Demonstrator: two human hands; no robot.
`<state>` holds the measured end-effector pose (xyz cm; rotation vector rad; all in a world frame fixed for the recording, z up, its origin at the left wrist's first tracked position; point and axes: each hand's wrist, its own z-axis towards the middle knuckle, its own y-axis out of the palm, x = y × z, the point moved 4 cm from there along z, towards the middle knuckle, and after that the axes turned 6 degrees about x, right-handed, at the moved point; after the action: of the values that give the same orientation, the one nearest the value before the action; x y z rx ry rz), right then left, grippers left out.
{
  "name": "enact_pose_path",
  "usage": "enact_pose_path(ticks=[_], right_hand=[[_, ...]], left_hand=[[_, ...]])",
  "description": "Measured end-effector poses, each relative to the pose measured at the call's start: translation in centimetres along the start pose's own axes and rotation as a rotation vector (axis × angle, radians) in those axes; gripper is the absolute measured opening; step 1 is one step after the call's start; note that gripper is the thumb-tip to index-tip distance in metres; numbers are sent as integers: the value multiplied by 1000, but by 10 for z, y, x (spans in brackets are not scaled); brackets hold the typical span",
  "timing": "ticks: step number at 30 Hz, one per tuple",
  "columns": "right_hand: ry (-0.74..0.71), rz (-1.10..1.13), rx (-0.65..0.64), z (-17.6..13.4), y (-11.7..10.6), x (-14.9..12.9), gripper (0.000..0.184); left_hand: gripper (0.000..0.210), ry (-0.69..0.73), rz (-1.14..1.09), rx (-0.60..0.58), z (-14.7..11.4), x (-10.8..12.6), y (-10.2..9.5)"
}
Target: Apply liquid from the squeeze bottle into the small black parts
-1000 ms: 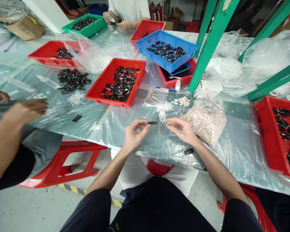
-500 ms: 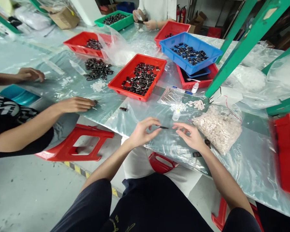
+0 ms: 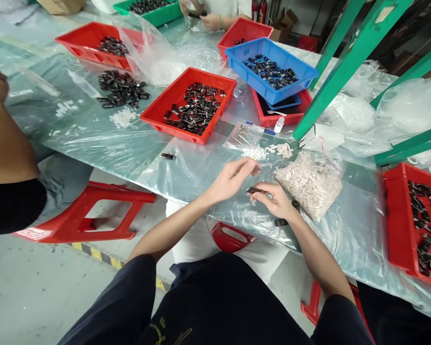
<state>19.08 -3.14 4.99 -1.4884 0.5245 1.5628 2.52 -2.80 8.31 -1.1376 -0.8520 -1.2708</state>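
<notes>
My right hand (image 3: 273, 197) pinches a small black glossy part (image 3: 253, 190) between thumb and fingers, just above the plastic-covered table. My left hand (image 3: 235, 177) is beside it, fingers curled together in front of a pile of small white pieces (image 3: 255, 153). Whatever those fingers may hold is hidden, and the small white bottle that stood there is covered by the hand. Near my right wrist lie more black parts (image 3: 281, 222). A clear bag of pale small pieces (image 3: 311, 184) rests just right of my right hand. One black part (image 3: 167, 156) lies alone to the left.
Ahead stands a red tray (image 3: 154, 117) of black parts, with a blue tray (image 3: 233, 60) stacked beyond. Another red tray (image 3: 397, 220) is at the right. A green post (image 3: 330, 81) rises from the table. At left is a co-worker's arm (image 3: 7, 139); another person sits opposite.
The black part has passed from my left hand to my right. My left hand has moved forward and right, over the bottle's spot. The view has shifted right; the co-worker's arm has moved.
</notes>
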Motion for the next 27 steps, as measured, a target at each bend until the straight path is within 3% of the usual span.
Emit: enact_pose_path(ticks=[5, 8, 15, 23, 27], right_hand=[[-18, -27, -59, -2, 2, -3, 38], [-41, -64, -68, -3, 0, -4, 39], [-69, -180, -77, -5, 2, -3, 36], [-20, -45, -124, -3, 4, -10, 42], [-16, -21, -114, -2, 2, -9, 43]], left_hand=[[44, 23, 167, -120, 6, 7, 23], [39, 41, 287, -105, 6, 11, 24], [34, 20, 462, -210, 13, 13, 29], [44, 68, 168, 20, 23, 23, 11], [43, 61, 167, -5, 13, 21, 16]])
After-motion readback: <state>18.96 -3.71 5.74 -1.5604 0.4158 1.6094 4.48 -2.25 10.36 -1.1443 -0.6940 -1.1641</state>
